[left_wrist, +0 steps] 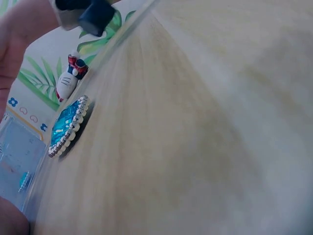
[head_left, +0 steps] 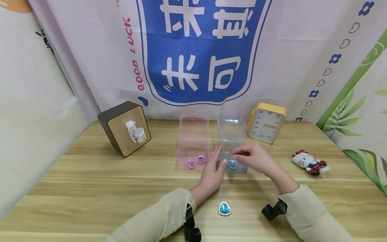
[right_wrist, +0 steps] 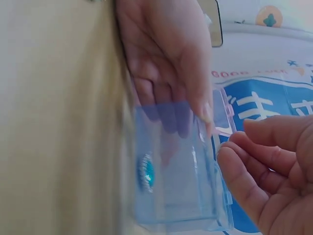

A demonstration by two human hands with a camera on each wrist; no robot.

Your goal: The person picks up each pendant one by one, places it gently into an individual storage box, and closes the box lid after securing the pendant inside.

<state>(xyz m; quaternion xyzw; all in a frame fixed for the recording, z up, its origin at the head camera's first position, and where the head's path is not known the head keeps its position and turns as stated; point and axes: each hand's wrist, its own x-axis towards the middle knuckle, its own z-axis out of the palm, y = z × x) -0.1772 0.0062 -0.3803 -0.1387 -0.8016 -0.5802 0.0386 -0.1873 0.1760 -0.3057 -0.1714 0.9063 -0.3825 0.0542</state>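
A clear blue box (head_left: pixel 239 168) stands with its lid up and a blue heart-shaped gem (head_left: pixel 232 164) inside, edged with small white beads. My left hand (head_left: pixel 212 173) rests along the box's left side, its fingers straight. Over the box is my right hand (head_left: pixel 254 158), fingers loosely bent; in the right wrist view a gap shows between its thumb and fingers (right_wrist: pixel 244 181), with nothing in it. A larger blue gem (head_left: pixel 224 208) lies on the table in front of the box, and looms close in the left wrist view.
Left of the blue box, an open pink box (head_left: pixel 184 151) contains a pink gem (head_left: pixel 190 163) and a purple-pink gem (head_left: pixel 201 159). A tissue box (head_left: pixel 121 134) is farther left. On the right are a yellow clock (head_left: pixel 267 122) and a cat doll (head_left: pixel 309 163).
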